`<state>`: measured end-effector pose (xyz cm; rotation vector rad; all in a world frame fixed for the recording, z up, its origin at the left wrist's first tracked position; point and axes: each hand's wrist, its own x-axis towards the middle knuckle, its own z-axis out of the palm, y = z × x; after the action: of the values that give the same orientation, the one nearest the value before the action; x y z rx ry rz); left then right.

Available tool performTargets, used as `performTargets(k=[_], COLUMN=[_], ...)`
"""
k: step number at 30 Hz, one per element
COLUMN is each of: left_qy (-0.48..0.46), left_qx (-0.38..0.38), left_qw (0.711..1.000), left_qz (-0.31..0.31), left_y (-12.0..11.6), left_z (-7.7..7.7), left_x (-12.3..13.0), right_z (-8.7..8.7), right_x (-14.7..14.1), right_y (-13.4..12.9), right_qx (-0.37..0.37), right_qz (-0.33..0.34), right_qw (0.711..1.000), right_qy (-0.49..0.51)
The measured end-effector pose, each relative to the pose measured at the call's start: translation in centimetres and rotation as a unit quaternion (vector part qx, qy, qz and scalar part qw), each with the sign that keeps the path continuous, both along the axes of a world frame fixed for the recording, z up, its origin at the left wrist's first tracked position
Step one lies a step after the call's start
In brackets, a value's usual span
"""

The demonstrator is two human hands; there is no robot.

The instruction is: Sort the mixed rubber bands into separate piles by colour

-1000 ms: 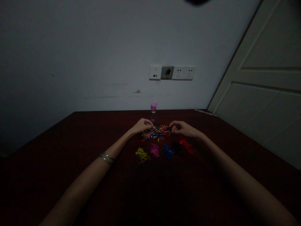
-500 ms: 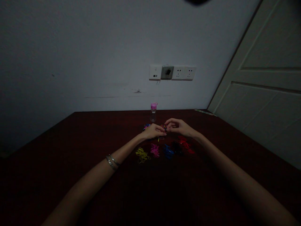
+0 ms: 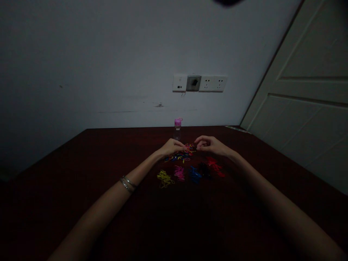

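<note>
Bands, mixed (image 3: pixel 179 157): heaped on table (image 3: pixel 122 145), partly hidden by left hand (image 3: pixel 172 146), flanked at right by right hand (image 3: pixel 211 145) | Left: fingers drawn together, grip cannot be told | Right: fingers curled, contents cannot be told

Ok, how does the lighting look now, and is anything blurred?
Head view: dim overall, the table almost black toward the bottom, the black pile nearly lost against it, the yellow pile easier to make out; same view, a blurred dark shape at the top edge.
</note>
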<state>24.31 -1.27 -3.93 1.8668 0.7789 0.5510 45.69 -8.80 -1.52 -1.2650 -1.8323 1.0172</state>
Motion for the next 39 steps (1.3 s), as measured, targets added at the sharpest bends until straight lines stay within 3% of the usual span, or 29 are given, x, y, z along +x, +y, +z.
performTargets(k=[6,10,13,17,26,32,39], left_qy=[0.014,0.048,0.101,0.17,0.241,0.241,0.175], left_qx=[0.004,-0.001,-0.012,-0.026,-0.031,-0.036,-0.021], left_qw=[1.0,0.996,0.983,0.954,0.916,0.921,0.966], left_qz=[-0.026,-0.079,-0.151,-0.247,-0.32,-0.304,-0.19], left_y=[0.0,0.1,0.4,0.8,0.5,1.0,2.8], left_z=[0.4,0.8,1.0,0.9,0.9,1.4,1.1], left_x=[-0.3,-0.8,-1.5,-2.0,-1.9,-2.7,-4.4], right_z=[-0.7,-1.4,-1.5,-1.3,-1.9,-1.9,-2.9], right_x=[1.4,1.7,1.9,2.0,1.6,-0.9,-4.3], right_y=[-0.1,0.2,0.4,0.4,0.6,0.1,-0.3], right_qx=[-0.093,-0.131,-0.13,-0.109,-0.092,-0.008,0.176], right_qz=[0.061,0.1,0.116,0.085,0.079,0.066,0.067], right_qw=[0.989,0.978,0.975,0.98,0.984,0.983,0.94], right_qy=[-0.099,-0.128,-0.139,-0.143,-0.129,-0.172,-0.283])
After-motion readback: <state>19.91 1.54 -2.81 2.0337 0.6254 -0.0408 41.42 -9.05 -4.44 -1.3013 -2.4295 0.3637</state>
